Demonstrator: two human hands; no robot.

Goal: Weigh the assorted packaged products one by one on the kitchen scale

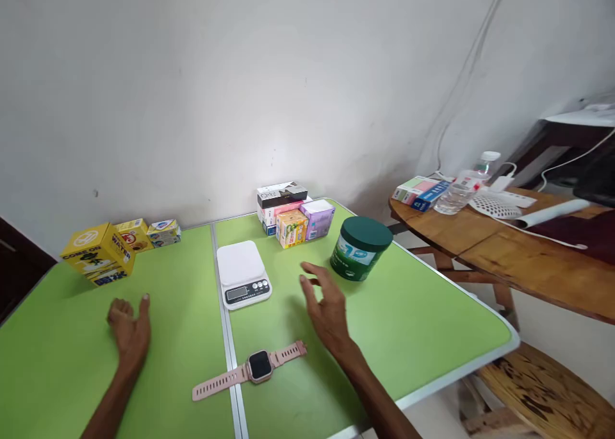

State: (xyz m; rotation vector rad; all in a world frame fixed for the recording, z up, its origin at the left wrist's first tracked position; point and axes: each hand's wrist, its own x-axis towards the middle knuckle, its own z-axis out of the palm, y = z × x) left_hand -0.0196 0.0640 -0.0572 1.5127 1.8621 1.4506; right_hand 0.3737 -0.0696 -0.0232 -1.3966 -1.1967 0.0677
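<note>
My right hand (327, 307) hovers over the green table (408, 343), thumb and fingers apart, with nothing in it. Behind it stands a dark green lidded tub (361, 248). To its left lies a white kitchen scale (243, 273) with a small display, its platform bare. A pink-strapped smartwatch (260, 366) is laid out flat between my hands, across the table's metal seam. On the left, my left hand (129, 330) rests at the table with loosely curled fingers and its thumb raised apart, holding nothing. The yellow box (98, 254) is the nearest thing beyond it.
Smaller boxes (164, 232) sit beside the yellow box along the wall. At the back centre are stacked cartons, an orange tissue pack (291, 228) and a purple pack (318, 218). A wooden side table (461, 253) on the right carries a water bottle (467, 184), boxes and cables.
</note>
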